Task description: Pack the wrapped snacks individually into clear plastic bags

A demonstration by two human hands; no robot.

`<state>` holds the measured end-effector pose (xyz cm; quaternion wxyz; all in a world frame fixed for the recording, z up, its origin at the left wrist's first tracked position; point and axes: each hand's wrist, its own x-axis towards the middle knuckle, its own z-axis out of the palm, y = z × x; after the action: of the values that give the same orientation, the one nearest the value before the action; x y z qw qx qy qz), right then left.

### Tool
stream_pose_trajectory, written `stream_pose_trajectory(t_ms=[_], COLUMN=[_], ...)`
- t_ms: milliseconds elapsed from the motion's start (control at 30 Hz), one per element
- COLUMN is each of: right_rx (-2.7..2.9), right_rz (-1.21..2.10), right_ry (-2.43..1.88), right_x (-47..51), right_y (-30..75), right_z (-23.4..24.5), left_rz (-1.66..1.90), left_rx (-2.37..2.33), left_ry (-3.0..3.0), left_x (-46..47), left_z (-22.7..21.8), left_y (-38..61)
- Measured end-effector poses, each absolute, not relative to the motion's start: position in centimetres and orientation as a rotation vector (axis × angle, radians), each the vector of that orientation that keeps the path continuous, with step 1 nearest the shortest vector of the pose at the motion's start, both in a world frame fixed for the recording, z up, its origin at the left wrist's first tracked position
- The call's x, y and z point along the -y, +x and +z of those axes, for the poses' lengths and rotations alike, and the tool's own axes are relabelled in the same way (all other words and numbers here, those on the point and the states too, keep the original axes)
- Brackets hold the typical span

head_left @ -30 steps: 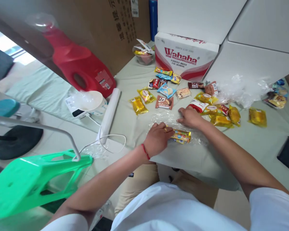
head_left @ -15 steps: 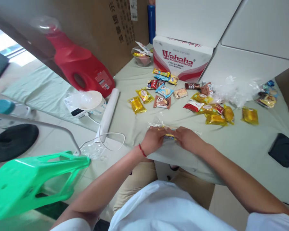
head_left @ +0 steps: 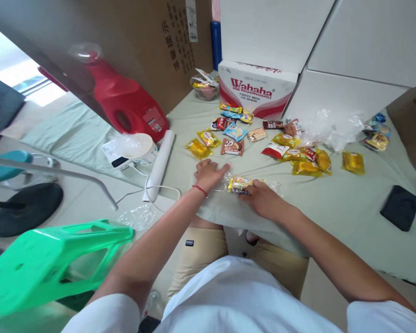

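Observation:
Near the table's front edge, my right hand [head_left: 263,199] has its fingers closed over the right end of a small bundle of wrapped snacks [head_left: 238,183], yellow on top with a dark packet below. Clear plastic film [head_left: 222,181] sticks out on both sides of the bundle. Left of it, my left hand [head_left: 210,175] is open, fingers spread, over the film's left end. Whether its fingertips touch the film I cannot tell. Beyond the hands lie a brown biscuit packet [head_left: 232,147] and yellow-wrapped cakes [head_left: 198,148].
More snack packets [head_left: 305,167] lie to the right, before crumpled clear plastic [head_left: 333,129]. A Wahaba box [head_left: 256,90] stands behind. At left are a red jug [head_left: 128,99], a paper cup [head_left: 145,149], a white roll [head_left: 161,162] and a cable. A black pouch [head_left: 400,208] lies far right.
My left hand has come off the bundle and moved left and away from me, its fingers spreading. The right hand stays at the bundle, which now shows more. The view has shifted slightly.

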<state>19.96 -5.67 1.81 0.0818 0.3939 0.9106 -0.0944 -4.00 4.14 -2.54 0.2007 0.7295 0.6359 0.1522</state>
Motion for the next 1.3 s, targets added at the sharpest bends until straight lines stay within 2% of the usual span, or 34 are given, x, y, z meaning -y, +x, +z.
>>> stream_pose_trajectory(t_ms=[167,333,433,567,700,767,867,900,967,1167,1233,1300], right_rx=[-2.765,-2.785,-2.813,-2.854,-3.089,-3.182,-2.849,-2.651,-2.412,-2.301,-2.303,-2.306], right_rz=[-0.32,-0.364,-0.386,-0.447,-0.715,-0.777,-0.381,-0.255,-0.21,-0.454,-0.723,-1.22], right_ry=[1.185,1.196,1.2,1.246,1.182,1.476,2.439,2.625,2.694,2.676,2.772,2.899], right_x=[5.8,5.7,5.8,6.2,7.1,7.4,7.4,7.3,7.2,8.9,9.6,10.0], right_y=[20.2,20.2,20.3,20.6,21.9,23.1,25.0,25.5,25.9,24.1,23.2,22.2], right_z=[1.4,1.1,0.7,0.4,0.3,0.0,-1.1,-1.5,-2.4,-2.4,-2.2,-2.3], left_rz=[0.319,0.611,0.59,0.465,0.324,0.346,0.419,0.429,0.477,0.901,1.02,1.103], left_rx=[-1.8,-1.541,-1.407,-1.525,-1.722,-1.838,-2.02,-2.048,-2.026,-1.662,-1.546,-1.467], left_ry=[1.88,1.621,1.575,1.889,2.003,1.99,1.922,1.898,1.888,1.923,1.97,2.11], left_x=[-1.4,0.4,1.1,2.1,2.9,3.0,2.7,2.6,2.4,3.3,4.1,5.4], left_z=[-0.2,2.4,2.2,0.8,0.2,0.0,-0.6,-1.0,-1.7,-2.9,-2.9,-2.9], left_y=[-4.0,-2.5,0.8,3.8,4.2,3.9,3.4,3.3,3.2,4.2,5.1,6.2])
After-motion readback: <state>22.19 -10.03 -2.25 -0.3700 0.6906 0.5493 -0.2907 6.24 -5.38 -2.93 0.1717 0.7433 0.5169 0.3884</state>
